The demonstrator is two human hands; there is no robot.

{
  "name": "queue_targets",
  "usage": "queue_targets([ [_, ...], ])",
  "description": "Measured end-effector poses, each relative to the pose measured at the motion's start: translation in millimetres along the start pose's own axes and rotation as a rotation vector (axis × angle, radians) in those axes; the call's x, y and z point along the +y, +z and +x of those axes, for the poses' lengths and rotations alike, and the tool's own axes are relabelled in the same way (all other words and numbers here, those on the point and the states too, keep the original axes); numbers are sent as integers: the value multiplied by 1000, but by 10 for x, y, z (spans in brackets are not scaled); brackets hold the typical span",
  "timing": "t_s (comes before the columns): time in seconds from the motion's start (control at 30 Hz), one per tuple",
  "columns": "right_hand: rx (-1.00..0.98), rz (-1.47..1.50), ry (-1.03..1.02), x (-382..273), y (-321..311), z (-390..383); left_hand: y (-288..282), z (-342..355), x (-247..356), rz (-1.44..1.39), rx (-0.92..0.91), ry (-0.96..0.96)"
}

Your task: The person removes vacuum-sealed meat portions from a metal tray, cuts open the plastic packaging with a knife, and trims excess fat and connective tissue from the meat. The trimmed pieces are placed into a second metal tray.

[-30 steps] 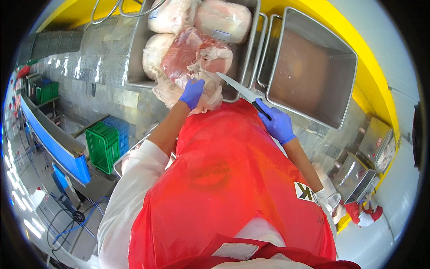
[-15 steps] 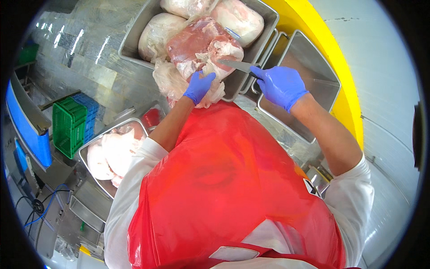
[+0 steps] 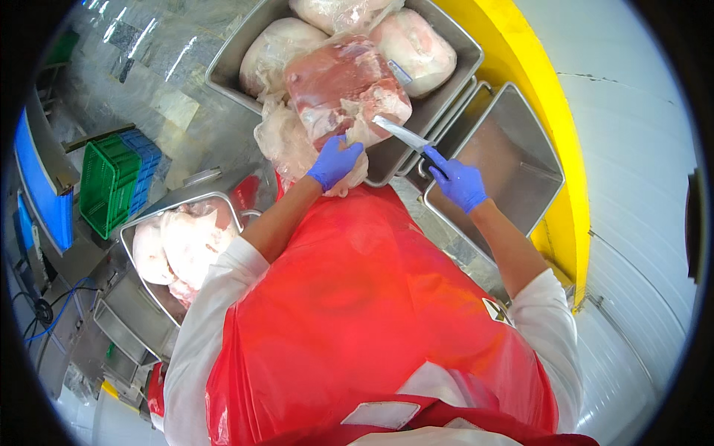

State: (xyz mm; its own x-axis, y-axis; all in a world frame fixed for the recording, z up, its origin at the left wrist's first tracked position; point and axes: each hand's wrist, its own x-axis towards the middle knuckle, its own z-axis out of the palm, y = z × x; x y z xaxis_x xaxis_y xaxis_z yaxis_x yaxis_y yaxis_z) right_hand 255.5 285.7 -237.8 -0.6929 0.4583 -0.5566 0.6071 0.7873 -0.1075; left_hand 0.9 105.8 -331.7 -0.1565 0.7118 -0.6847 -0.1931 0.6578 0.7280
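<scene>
My left hand (image 3: 336,162), in a blue glove, is closed on the clear plastic wrap (image 3: 286,141) bunched at the near end of a large raw meat cut (image 3: 327,78). The wrap is peeled partly off, baring dark red flesh with a pale, fatty end. My right hand (image 3: 457,181), also gloved in blue, grips the black handle of a knife (image 3: 401,132). Its blade points left toward the pale end of the meat; whether the tip touches cannot be made out. The cut rests on other wrapped pieces (image 3: 279,56) in a steel tub (image 3: 470,56).
To the right stands another steel tub (image 3: 513,149) beside a yellow curved border (image 3: 576,193). At left, a steel bin (image 3: 128,241) holds pale meat (image 3: 193,241). Green (image 3: 108,178) and blue crates (image 3: 145,160) stand farther left on the wet floor. A red apron (image 3: 357,297) covers my front.
My right hand has drawn back toward my body, and the knife blade has shifted off the meat's middle toward its right edge. My left hand keeps its hold on the wrap.
</scene>
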Motion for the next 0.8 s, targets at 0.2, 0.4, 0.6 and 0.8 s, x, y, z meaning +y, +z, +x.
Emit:
queue_targets([
  [0.2,183,242,-58,113,1065,179,-70,-86,-9,-123,177,115],
  [0.4,508,718,-116,-601,1472,207,-514,-376,470,76,222,11],
  [0.6,328,803,47,-767,382,-175,-553,-281,560,228,214,105],
  [0.8,446,624,142,-956,349,-535,-443,-346,511,202,35,-21],
])
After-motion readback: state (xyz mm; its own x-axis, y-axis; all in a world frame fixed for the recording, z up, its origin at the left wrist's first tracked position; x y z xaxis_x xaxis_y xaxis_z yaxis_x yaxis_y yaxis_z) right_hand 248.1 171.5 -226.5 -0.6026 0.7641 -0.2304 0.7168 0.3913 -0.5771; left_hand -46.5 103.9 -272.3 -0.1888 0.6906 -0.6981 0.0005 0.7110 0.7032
